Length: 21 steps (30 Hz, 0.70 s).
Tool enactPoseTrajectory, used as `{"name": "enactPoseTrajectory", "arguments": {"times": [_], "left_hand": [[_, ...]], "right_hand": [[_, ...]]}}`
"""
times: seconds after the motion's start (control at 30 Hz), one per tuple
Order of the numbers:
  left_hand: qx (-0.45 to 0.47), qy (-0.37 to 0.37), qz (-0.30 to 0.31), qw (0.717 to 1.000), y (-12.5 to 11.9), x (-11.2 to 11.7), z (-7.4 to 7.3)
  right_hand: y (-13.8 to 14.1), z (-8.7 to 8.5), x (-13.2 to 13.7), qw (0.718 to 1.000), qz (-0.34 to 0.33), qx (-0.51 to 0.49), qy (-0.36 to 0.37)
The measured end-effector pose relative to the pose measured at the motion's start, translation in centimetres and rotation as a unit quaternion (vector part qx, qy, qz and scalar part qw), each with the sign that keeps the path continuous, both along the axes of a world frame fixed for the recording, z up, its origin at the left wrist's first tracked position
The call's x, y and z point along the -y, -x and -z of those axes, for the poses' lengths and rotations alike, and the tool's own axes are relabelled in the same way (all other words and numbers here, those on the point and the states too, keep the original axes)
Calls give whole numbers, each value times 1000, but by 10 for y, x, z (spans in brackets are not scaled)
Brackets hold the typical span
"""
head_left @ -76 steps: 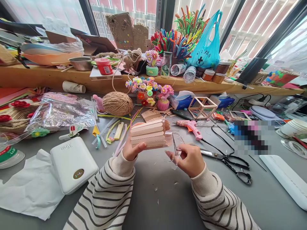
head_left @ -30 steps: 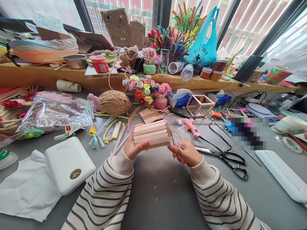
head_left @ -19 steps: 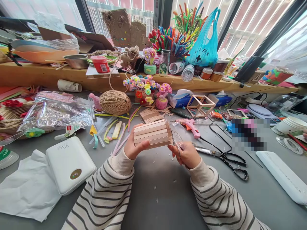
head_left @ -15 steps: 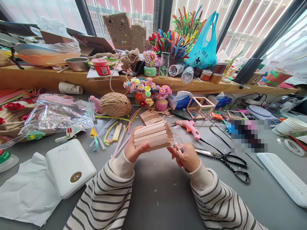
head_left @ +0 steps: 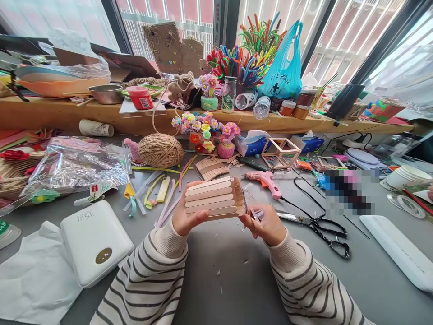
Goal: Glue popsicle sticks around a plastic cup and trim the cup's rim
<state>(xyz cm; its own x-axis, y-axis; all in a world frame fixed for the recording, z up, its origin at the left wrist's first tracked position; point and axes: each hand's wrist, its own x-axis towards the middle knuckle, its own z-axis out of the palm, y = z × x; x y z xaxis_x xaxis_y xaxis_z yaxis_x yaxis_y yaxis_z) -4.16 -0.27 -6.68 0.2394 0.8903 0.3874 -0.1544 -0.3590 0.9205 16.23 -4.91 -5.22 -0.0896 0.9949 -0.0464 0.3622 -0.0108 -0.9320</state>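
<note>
My left hand (head_left: 184,220) grips the left end of a panel of pale wooden craft sticks (head_left: 213,198) glued side by side, held up above the grey table (head_left: 219,275). My right hand (head_left: 267,223) is closed against the panel's right edge, fingers pinched on a thin clear strip, perhaps tape or glue film, too small to name surely. Both sleeves are striped white and grey.
Black scissors (head_left: 321,230) and a pink glue gun (head_left: 267,180) lie right of my hands. A twine ball (head_left: 160,150), loose sticks (head_left: 211,169), a wooden cube frame (head_left: 280,152), a white power bank (head_left: 94,241) and white tissue (head_left: 34,280) surround them. A wooden shelf (head_left: 50,113) holds crafts.
My right hand, first apart and holding a clear strip, has moved in against the panel's right edge. The panel has dropped slightly lower and closer to me.
</note>
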Motion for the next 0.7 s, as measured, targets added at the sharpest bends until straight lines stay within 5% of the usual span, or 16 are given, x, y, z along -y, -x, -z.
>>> {"name": "enactPoseTrajectory", "arguments": {"times": [0.47,0.6,0.7], "left_hand": [[45,9,5,999,-2,-4,13],[57,20,12,998,-4,-3,11],[59,19,14,998,-4,-3,8]], "right_hand": [[9,2,0,993,63,51,-85],[8,2,-2,981,69,58,-172],[7,2,-2,982,65,48,-172]]}}
